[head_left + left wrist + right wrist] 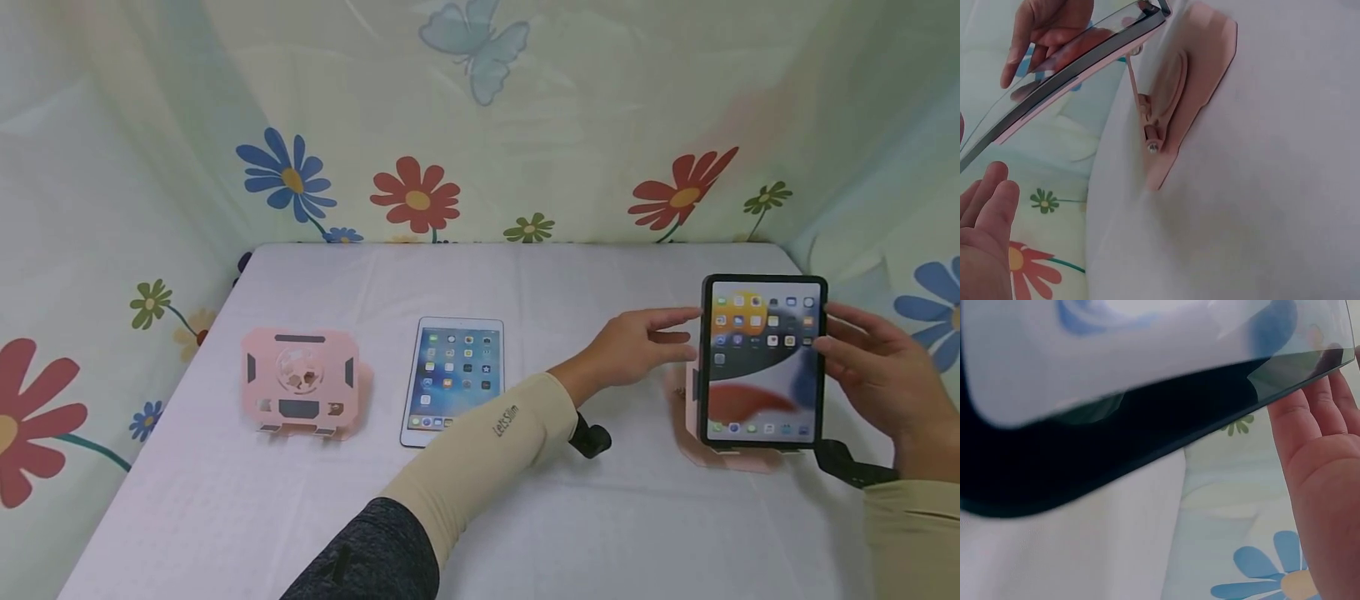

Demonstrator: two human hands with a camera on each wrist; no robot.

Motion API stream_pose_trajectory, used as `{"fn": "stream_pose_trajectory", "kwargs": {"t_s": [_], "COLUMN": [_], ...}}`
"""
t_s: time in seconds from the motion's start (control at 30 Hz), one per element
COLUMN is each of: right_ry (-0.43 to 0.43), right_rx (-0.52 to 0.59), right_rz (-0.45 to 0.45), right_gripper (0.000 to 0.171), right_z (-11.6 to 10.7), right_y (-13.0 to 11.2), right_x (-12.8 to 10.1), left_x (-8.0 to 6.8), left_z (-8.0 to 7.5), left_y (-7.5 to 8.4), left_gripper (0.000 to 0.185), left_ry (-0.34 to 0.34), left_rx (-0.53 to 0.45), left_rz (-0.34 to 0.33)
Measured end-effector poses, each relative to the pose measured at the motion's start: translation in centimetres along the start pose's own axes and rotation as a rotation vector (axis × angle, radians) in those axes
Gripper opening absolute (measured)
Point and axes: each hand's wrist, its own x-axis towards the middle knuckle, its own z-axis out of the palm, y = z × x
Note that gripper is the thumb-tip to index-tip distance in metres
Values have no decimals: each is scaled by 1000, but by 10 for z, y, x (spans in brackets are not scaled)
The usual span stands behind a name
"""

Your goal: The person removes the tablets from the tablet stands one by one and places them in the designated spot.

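While the floral curtain [480,125] walls in the far and side edges of the scene, the white-covered table [480,517] spreads wide below it, with a broad bare stretch along the near edge and more between the things on it. At the right, near the table's right edge, a black-framed tablet [762,360] stands upright with its screen lit, leaning on a pink stand [720,454] whose base shows under and left of it. The head view alone shows the whole layout; the left wrist view shows what that one hides, the stand's thin strut and hinge screw behind the tablet [1066,69] and the flat pink base [1200,81] lying on the cloth; the right wrist view shows only the tablet's dark underside [1116,450] close up, with fingertips at its edge. In the middle of the table a white tablet [453,380] lies flat, screen lit, and well to its left a second pink stand [300,382] sits folded up and free, near the left edge. The left hand [637,346] reaches across from the middle, fingers straight, their tips touching the black-framed tablet's left edge. The right hand [873,367] is at the tablet's right edge, fingers nearly straight and spread, tips [1325,387] against that edge; neither hand curls round it. So the tablet stands between the two hands, touched lightly on both sides.
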Motion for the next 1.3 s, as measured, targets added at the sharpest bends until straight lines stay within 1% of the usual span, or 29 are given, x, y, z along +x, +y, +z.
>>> {"fn": "stream_pose_trajectory", "kwargs": {"t_s": [0.1, 0.33, 0.43, 0.57, 0.63, 0.67, 0.8, 0.9, 1.0, 1.07, 1.13, 1.3], "right_ry": [4, -31, -36, -50, -54, -62, -77, -78, -82, -71, -81, -108], "right_rx": [-15, 2, -15, -12, -27, -18, -35, -1, 23, 31, 56, 155], "right_rz": [9, -5, -2, -9, -18, -22, -53, -60, -66, -62, -76, -65], "right_gripper": [47, 44, 43, 44, 45, 46, 48, 48, 47, 46, 44, 39], "right_z": [-1, -3, -1, -5, -9, -12, -27, -34, -34, -31, -27, -14], "right_y": [1, 3, 3, 5, 9, 10, 21, 26, 26, 23, 21, 10], "right_x": [0, 3, 5, 9, 13, 14, 24, 29, 29, 28, 26, 19], "left_x": [2, 2, 3, 6, 7, 8, 12, 14, 15, 16, 17, 16], "left_z": [5, 11, 12, 11, 10, 10, 10, 9, 9, 9, 9, 10], "left_y": [0, 1, 1, 3, 5, 6, 9, 11, 13, 13, 14, 16], "left_gripper": [51, 50, 50, 51, 51, 52, 53, 54, 54, 54, 55, 56], "left_ry": [-4, -5, -2, 1, -2, -5, -18, -19, -15, -15, -17, -8], "left_rx": [-32, -102, -68, -11, -1, 3, 42, 75, 86, 69, 52, 46], "left_rz": [-15, -43, -34, -14, -15, -16, -18, -23, -32, -30, -28, -42]}}
